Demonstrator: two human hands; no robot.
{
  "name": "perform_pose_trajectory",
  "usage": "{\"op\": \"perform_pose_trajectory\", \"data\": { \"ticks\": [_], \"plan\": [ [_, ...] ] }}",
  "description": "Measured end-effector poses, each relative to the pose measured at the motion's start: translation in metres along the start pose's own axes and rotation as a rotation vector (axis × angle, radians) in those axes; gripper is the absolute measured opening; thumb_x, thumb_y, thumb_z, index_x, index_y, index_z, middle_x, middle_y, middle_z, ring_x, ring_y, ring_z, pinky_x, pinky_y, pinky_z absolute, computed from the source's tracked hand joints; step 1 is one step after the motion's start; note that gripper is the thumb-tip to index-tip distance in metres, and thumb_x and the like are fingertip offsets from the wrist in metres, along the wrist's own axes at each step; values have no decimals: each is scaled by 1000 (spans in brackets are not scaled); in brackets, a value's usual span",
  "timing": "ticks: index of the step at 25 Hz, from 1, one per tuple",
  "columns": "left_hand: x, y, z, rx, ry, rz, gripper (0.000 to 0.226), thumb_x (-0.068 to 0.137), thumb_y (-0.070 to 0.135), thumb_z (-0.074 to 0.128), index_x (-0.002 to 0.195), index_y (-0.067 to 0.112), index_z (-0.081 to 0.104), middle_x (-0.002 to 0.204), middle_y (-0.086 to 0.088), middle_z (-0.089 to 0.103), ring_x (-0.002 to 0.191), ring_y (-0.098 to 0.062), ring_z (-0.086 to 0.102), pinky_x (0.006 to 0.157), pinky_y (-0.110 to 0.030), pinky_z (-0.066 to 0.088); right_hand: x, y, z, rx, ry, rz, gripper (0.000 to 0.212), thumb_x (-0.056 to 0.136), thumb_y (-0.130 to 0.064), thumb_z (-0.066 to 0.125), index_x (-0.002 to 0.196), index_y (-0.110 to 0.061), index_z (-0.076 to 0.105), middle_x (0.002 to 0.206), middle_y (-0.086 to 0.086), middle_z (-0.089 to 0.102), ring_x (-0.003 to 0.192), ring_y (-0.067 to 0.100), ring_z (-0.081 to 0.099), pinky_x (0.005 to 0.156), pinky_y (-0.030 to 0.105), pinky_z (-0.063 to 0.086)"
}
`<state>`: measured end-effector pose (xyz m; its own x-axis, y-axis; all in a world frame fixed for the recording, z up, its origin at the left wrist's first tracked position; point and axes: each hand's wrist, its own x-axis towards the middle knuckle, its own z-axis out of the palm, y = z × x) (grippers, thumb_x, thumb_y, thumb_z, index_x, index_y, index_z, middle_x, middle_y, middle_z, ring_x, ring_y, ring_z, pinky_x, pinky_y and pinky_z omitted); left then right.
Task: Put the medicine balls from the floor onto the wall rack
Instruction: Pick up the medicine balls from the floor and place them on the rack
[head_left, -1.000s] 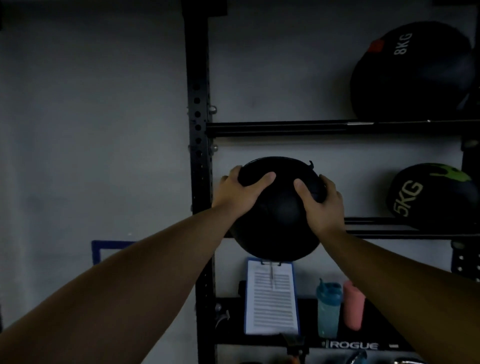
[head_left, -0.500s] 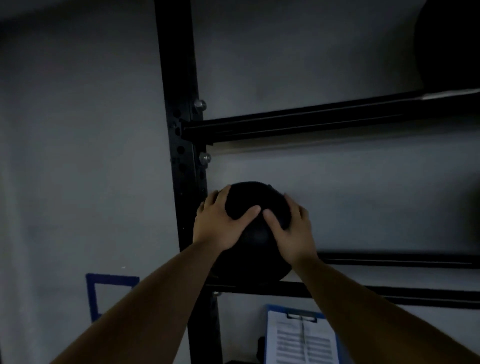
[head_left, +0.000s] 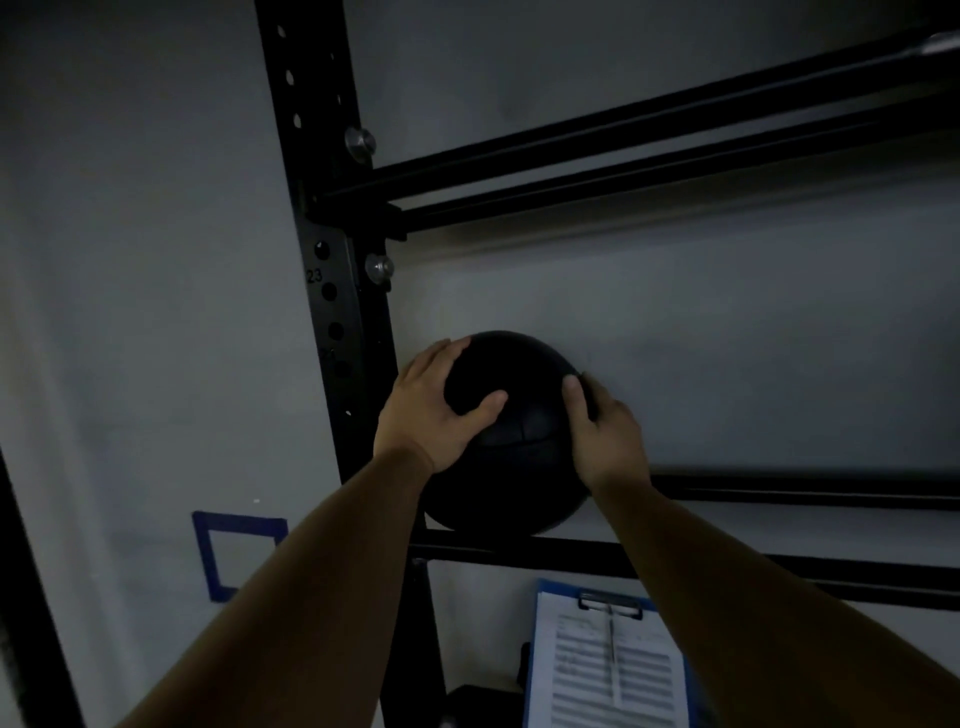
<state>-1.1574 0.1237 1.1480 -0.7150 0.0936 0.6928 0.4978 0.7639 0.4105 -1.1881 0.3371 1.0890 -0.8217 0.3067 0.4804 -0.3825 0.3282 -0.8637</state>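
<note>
A black medicine ball (head_left: 519, 431) rests on the two rails of the wall rack's lower shelf (head_left: 779, 566), close to the black upright post (head_left: 332, 291) and against the grey wall. My left hand (head_left: 436, 410) lies on the ball's upper left side, thumb across its front. On the ball's right side sits my right hand (head_left: 605, 431), fingers wrapped round the edge. Both hands grip the ball.
A second pair of shelf rails (head_left: 649, 150) runs above the ball. A blue clipboard with a printed sheet (head_left: 613, 660) hangs below the lower shelf. A blue tape square (head_left: 236, 553) marks the wall at left. A dark post (head_left: 31, 597) stands at the far left.
The ball has moved up and back from in front of the rack onto the lower shelf rails beside the post. The view has closed in; my hands have spread to its sides.
</note>
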Motion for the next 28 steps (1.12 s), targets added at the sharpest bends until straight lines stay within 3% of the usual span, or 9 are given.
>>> {"op": "perform_pose_trajectory", "data": {
  "ticks": [3,6,7,9,12,15,20,24,28],
  "plan": [
    [-21,22,-14,102,-107,-92,107,81,88,48,172,37,22,181,6,22,163,-28,27,127,-53,36,-25,-17,-13,-112,-93,77,75,101,-74,31,162,-31,37,148,19,56,132,41,58,109,44,46],
    [-51,29,-35,236,-228,-162,108,90,81,56,174,37,6,184,6,8,164,-36,27,125,-53,37,-60,-37,-31,-258,-199,99,76,103,-66,40,167,-28,24,157,21,46,138,43,52,114,46,46],
    [-68,28,-45,286,-276,-158,107,90,79,60,174,37,9,183,5,13,161,-35,33,123,-50,41,-76,-45,-39,-314,-227,85,78,102,-66,46,166,-28,25,156,20,45,138,42,52,113,46,46],
    [-100,24,-64,331,-343,-143,93,91,75,65,169,37,32,171,5,43,149,-27,52,111,-39,49,-109,-61,-54,-421,-263,41,75,99,-65,53,161,-27,36,153,18,48,134,37,55,108,46,50],
    [-143,25,-101,281,-453,-132,71,83,81,61,137,35,67,124,12,77,118,-18,71,98,-34,56,-168,-89,-72,-518,-270,44,65,98,-64,55,148,-22,53,145,12,59,124,29,61,100,40,53],
    [-186,25,-134,211,-516,-68,72,67,92,51,108,39,76,121,12,78,112,-16,72,99,-40,59,-240,-113,-87,-558,-201,82,56,99,-60,58,136,-18,62,132,6,67,115,25,66,96,38,55],
    [-277,18,-190,170,-625,74,59,85,79,65,124,35,70,125,11,74,121,-17,67,99,-33,54,-385,-137,-86,-587,-58,229,51,97,-58,62,129,-18,66,118,2,72,110,24,68,96,37,55],
    [-351,12,-226,99,-726,98,45,89,71,70,115,35,70,113,11,72,114,-16,68,101,-37,56,-499,-157,-68,-619,-85,328,50,97,-57,61,129,-19,67,129,7,72,112,26,69,89,33,55],
    [-426,15,-260,34,-761,84,36,85,74,72,93,39,66,113,8,77,111,-19,71,100,-42,58,-597,-174,-77,-601,-49,417,38,97,-55,62,116,-22,67,111,5,75,100,26,72,91,41,59]
  ]
}}
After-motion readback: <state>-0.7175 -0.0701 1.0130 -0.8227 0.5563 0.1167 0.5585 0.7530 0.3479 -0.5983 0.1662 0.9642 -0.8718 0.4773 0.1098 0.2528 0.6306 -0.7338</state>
